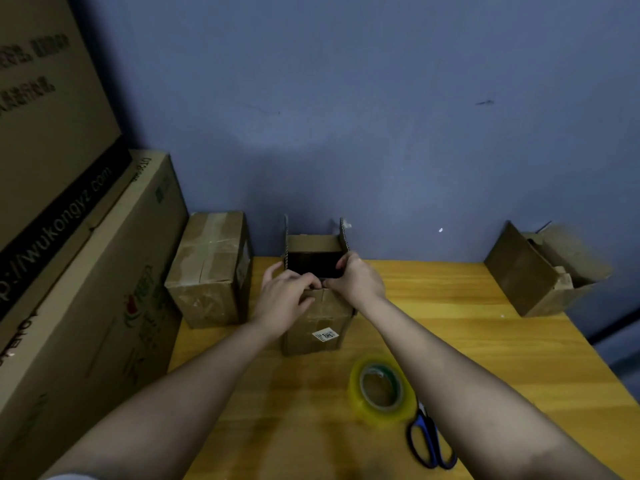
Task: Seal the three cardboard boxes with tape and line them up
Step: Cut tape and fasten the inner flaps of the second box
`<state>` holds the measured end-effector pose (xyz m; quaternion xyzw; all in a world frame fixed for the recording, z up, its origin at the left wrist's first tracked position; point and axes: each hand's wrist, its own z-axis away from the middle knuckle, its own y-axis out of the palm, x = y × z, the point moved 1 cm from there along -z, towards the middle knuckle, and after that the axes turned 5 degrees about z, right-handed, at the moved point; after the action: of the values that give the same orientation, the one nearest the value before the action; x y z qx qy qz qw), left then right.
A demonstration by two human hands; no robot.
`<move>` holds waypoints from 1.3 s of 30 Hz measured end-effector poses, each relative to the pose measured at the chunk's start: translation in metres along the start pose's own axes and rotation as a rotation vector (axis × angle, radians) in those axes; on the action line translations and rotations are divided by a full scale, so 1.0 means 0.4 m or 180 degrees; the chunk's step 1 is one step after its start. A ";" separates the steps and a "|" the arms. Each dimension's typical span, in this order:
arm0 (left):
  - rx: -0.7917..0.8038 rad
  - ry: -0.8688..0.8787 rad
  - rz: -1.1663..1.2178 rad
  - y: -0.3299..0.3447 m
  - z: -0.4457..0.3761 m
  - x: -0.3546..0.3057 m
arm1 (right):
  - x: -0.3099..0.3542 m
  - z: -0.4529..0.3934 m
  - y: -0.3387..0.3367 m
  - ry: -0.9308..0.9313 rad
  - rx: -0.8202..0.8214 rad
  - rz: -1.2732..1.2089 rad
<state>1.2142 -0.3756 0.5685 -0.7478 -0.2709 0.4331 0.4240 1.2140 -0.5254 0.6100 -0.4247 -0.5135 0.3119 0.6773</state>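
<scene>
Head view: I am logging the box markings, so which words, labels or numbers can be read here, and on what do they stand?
"p://wukongyz.com", cut off at the frame edge: black band on the large leaning carton.
Other print on that carton: too blurred to read.
Red and green logo print on the long carton: unreadable.
White sticker on the open middle box: too small to read.
Taped box: no readable text.

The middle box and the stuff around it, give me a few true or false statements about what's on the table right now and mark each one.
1. Both hands, left hand and right hand, are at the near flap of the middle box. True.
2. The middle box is already closed. False: its top is open, side flaps upright.
3. The tape roll lies on the table. True.
4. The scissors are held in the right hand. False: they lie beside the tape roll.
5. The left box is taped shut. True.
</scene>
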 end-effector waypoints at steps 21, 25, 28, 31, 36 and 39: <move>-0.0059 -0.0088 -0.0012 -0.006 0.011 -0.009 | 0.049 0.001 0.003 0.0241 -0.0042 0.0646; -0.0030 -0.0091 -0.0012 -0.003 0.012 -0.013 | 0.049 0.015 0.007 0.0158 -0.0235 0.0696; -0.0045 -0.0134 0.0020 0.000 0.012 -0.009 | 0.048 0.020 0.014 0.0141 -0.0301 0.0679; -0.0034 -0.0154 0.0014 0.001 0.013 -0.008 | 0.046 0.022 0.018 0.0175 -0.0359 0.0658; -0.0050 -0.0146 0.0020 0.001 0.016 -0.012 | 0.041 0.024 0.026 0.0195 -0.0405 0.0662; -0.0042 -0.0165 0.0007 0.000 0.017 -0.011 | 0.043 0.028 0.026 0.0118 -0.0419 0.0783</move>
<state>1.2062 -0.3762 0.5683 -0.7394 -0.2837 0.4511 0.4115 1.2082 -0.5030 0.6092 -0.5336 -0.4643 0.3503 0.6140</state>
